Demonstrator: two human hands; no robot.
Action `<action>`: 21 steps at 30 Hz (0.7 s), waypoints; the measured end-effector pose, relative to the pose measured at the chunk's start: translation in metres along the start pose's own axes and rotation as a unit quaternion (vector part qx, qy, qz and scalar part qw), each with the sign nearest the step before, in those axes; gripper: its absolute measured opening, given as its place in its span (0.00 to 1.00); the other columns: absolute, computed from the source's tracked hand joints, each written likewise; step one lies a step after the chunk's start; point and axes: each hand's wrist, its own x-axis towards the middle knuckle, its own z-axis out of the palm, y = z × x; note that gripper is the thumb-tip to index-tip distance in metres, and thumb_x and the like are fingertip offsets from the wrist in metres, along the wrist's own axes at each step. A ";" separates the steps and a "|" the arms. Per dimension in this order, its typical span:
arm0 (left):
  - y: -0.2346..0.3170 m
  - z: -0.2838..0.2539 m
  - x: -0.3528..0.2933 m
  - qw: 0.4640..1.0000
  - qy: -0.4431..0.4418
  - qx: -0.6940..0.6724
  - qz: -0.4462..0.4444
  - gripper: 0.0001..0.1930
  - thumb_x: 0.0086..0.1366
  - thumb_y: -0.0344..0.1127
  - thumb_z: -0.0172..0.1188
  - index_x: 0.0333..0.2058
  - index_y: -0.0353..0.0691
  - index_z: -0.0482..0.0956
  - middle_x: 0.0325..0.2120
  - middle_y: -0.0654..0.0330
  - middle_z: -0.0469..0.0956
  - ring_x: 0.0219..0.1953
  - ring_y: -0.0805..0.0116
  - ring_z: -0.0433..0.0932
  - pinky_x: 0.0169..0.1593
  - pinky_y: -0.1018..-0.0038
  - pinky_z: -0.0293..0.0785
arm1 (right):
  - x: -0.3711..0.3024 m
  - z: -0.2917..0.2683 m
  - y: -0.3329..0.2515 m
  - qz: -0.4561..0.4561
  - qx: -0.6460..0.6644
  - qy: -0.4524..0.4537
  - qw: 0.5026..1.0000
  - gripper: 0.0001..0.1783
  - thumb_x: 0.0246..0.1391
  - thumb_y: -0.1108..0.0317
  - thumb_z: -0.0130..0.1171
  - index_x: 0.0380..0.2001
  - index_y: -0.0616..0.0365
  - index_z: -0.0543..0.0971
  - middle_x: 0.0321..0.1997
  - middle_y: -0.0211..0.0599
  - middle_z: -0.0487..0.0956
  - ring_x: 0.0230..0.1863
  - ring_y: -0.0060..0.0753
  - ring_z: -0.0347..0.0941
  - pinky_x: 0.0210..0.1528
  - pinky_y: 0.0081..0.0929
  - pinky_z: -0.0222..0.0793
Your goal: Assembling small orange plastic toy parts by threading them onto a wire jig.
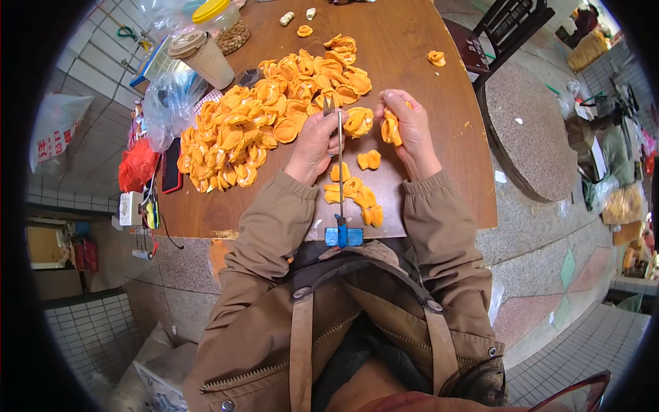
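Note:
A thin metal rod rises from a blue clamp at the table's near edge. My left hand is closed just left of the rod, with two pointed metal blades, like small scissors, sticking up from it. Right beside its fingertips and the rod is an orange fabric flower. In my right hand, thumb and fingers pinch orange fabric petals. Loose orange petal pieces and one more piece lie between my forearms.
A big heap of orange flowers covers the table's left side. Behind it stand a lidded cup and a yellow-lidded jar. A phone lies at the left edge. A single flower sits far right, near a dark chair.

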 end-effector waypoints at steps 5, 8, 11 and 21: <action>0.001 0.000 0.000 0.997 0.035 -0.061 -0.011 0.04 0.63 0.32 0.54 0.32 0.38 0.74 0.17 0.67 0.68 0.11 0.85 0.55 0.14 0.87 0.47 | -0.013 0.013 -0.013 0.026 -0.079 -0.098 0.992 0.11 0.55 0.70 0.59 0.41 0.62 0.77 0.30 0.34 0.78 0.28 0.17 0.71 0.30 0.08 0.65; -0.002 0.002 0.001 0.996 0.040 -0.071 -0.026 0.05 0.63 0.33 0.54 0.33 0.37 0.74 0.18 0.66 0.70 0.11 0.85 0.55 0.13 0.87 0.48 | -0.012 0.012 -0.005 0.023 -0.095 -0.117 0.988 0.11 0.53 0.71 0.60 0.40 0.62 0.78 0.33 0.35 0.78 0.31 0.18 0.72 0.32 0.10 0.67; -0.003 0.002 0.003 0.995 0.043 -0.077 -0.044 0.06 0.64 0.33 0.53 0.34 0.36 0.74 0.18 0.65 0.72 0.10 0.85 0.55 0.13 0.87 0.48 | -0.011 0.008 0.001 0.018 -0.108 -0.133 0.985 0.11 0.52 0.73 0.61 0.40 0.63 0.78 0.36 0.37 0.79 0.33 0.19 0.73 0.35 0.12 0.69; 0.000 0.009 -0.003 1.000 0.011 0.029 0.003 0.06 0.63 0.34 0.56 0.35 0.38 0.75 0.21 0.64 0.73 0.14 0.84 0.59 0.17 0.86 0.56 | -0.009 0.005 -0.001 -0.038 -0.120 0.000 0.992 0.12 0.50 0.75 0.60 0.40 0.63 0.78 0.37 0.35 0.78 0.37 0.21 0.72 0.36 0.12 0.69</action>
